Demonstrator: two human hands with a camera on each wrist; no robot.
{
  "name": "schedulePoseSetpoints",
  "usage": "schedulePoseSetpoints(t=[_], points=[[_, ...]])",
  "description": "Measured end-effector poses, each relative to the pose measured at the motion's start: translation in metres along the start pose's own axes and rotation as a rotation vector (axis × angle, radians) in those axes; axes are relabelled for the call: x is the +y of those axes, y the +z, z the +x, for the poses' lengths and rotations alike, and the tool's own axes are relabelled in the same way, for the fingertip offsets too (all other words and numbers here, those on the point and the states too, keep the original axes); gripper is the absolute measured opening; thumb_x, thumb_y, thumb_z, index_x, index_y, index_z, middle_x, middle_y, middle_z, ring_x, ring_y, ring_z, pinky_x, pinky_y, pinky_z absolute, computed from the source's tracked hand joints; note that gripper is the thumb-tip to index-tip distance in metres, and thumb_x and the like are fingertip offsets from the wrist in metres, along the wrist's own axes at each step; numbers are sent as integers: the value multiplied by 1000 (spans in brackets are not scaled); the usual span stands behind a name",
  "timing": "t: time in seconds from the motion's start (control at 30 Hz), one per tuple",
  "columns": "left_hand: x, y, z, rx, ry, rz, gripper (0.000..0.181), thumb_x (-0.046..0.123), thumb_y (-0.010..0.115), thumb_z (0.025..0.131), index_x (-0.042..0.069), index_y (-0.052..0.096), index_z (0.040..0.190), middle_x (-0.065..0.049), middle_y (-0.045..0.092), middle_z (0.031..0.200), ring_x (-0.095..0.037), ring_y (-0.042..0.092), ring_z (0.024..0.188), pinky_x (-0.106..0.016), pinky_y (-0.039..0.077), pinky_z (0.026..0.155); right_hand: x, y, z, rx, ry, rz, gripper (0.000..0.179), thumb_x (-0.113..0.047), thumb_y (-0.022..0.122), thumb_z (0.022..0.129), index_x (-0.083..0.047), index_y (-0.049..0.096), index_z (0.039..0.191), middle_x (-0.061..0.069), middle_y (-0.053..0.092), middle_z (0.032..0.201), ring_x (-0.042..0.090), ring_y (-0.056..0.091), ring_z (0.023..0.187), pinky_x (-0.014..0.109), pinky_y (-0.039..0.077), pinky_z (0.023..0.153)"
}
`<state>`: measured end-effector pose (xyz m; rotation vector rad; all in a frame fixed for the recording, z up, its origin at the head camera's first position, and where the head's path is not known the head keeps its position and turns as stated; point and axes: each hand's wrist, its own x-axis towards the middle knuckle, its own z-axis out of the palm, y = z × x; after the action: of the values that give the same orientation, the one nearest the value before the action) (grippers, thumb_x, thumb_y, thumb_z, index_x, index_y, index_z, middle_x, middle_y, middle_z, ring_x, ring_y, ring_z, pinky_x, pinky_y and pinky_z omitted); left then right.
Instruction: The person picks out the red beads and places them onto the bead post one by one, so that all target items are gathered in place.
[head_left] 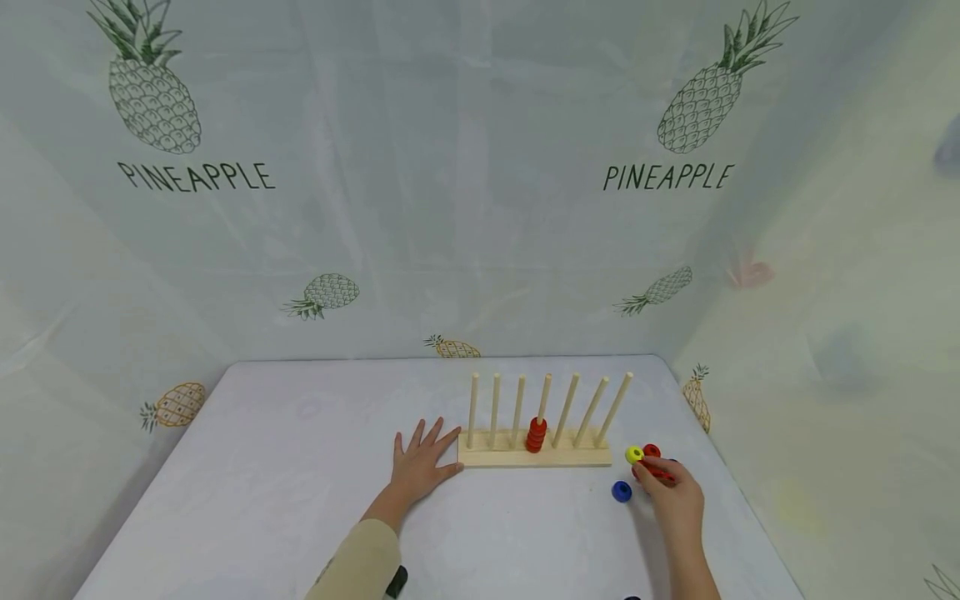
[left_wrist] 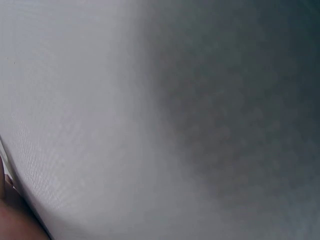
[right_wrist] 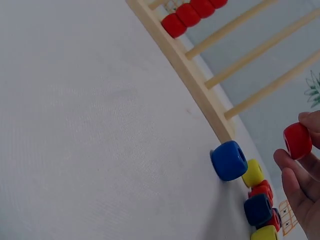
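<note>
My right hand (head_left: 678, 504) pinches a red bead (right_wrist: 298, 141) between thumb and fingers, above the table beyond the rack's right end. My left hand (head_left: 416, 471) lies with fingers spread, thumb and a fingertip at the left end of the wooden peg rack (head_left: 487, 458). Several red beads (head_left: 536, 436) are stacked on the rack's middle peg; the other pegs are bare. Near my right hand lie a blue bead (head_left: 621, 492), a yellow bead (head_left: 634, 454) and more loose beads, partly hidden by the hand. The left wrist view shows mostly blurred pale surface.
The rack stands on a white-covered table (head_left: 262, 483). A pineapple-printed curtain (head_left: 465, 208) hangs behind and at both sides. A dark object (head_left: 632, 597) is cut off at the bottom edge of the head view, its kind unclear.
</note>
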<state>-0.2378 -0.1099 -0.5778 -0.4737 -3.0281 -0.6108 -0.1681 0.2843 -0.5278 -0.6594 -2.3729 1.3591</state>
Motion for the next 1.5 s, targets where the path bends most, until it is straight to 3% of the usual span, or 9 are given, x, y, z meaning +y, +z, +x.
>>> schedulePoseSetpoints(t=[0.23,0.6,0.93,1.03,1.2,1.5], points=[[1,0,0,1,-6,-7,67,56,61,89,26,46,147,-10,29,157,-40,14,145,-71,0,106,-11,2,-3,-12,-61,59,29,-21,77,86,-4,72,109,13,66,109,-5,54,75,12,45,63],[-2,3,0,16,1,-4,70,59,60,88,28,44,148,-10,29,157,-41,14,145,-70,-1,106,-39,2,-7,-98,-135,109,30,-24,78,85,-7,71,109,8,66,108,-2,62,76,15,50,66],[2,-1,-1,-2,-9,-1,68,57,61,88,27,45,147,-10,30,157,-41,15,145,-71,2,106,-61,3,-12,-164,-185,101,26,-16,78,84,-7,71,108,7,65,108,-2,62,80,18,52,67],[2,-2,-1,-1,-9,5,69,57,61,88,27,45,147,-10,30,157,-40,16,145,-71,2,106,-68,4,-14,-197,-208,142,26,-13,78,84,-5,70,107,8,64,108,0,63,83,18,53,70],[4,-3,-3,0,-4,-1,68,56,61,89,25,45,147,-11,30,157,-41,16,145,-71,2,106,-75,5,-18,-246,-275,229,23,-6,78,83,-3,70,104,10,63,106,3,65,86,19,54,72],[4,-4,-2,7,3,-6,68,56,61,89,25,46,147,-11,30,157,-42,16,144,-72,2,106,-88,7,-18,-270,-408,191,20,-4,78,82,-4,72,101,7,61,100,9,67,87,17,53,74]])
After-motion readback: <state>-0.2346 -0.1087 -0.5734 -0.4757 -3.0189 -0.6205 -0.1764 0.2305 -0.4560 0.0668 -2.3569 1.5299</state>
